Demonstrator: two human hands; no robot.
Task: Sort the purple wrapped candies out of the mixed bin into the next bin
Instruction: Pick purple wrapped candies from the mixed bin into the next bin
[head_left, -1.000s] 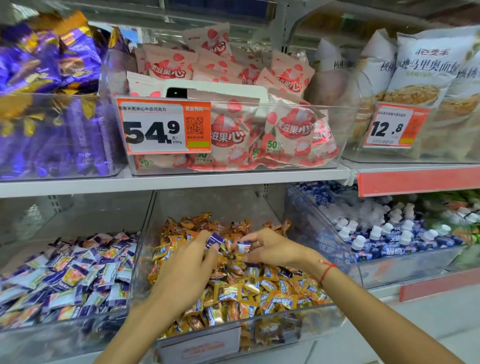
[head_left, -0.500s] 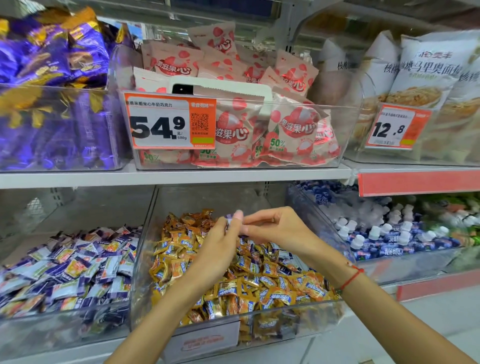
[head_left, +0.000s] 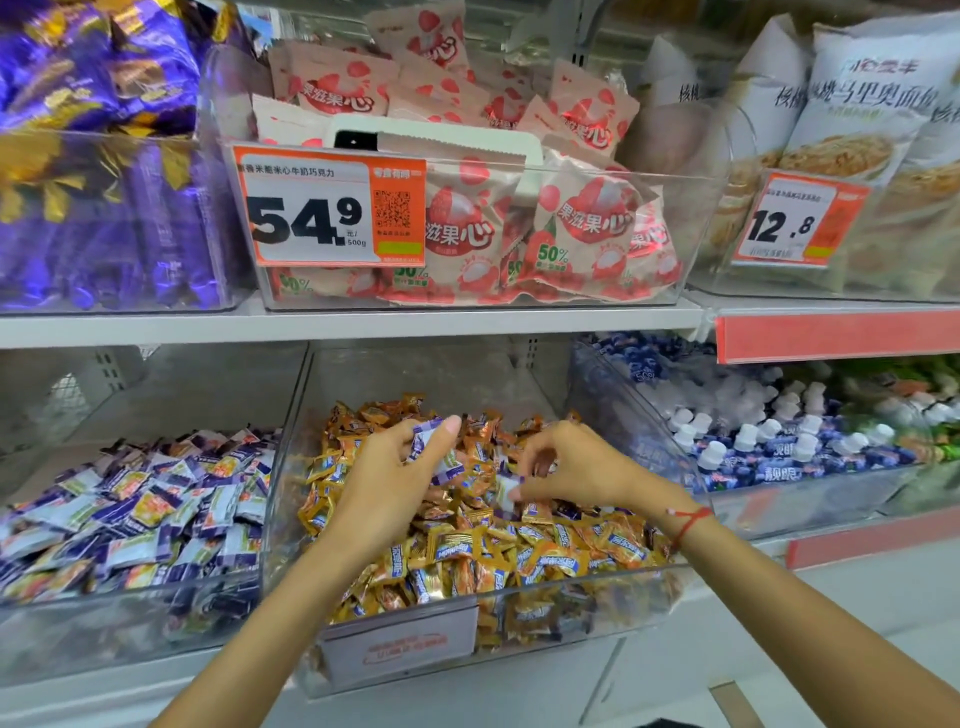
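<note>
Purple-and-white foil-wrapped candies (head_left: 434, 457) are sitting bunched in the left hand (head_left: 387, 483), whose fingers (head_left: 451, 423) are curling round them above the clear plastic mixed bin of orange-wrapped candies (head_left: 519, 587) on the lower shelf. The right hand (head_left: 576, 470) is pinching another purple-wrapped candy (head_left: 511, 491) at the heap's top, its fingertips closing on the wrapper. The clear neighbouring bin at the shelf's left end (head_left: 130, 525) is already holding many purple pieces. I judge the sorting well along, though the held ones are not yet dropped across.
</note>
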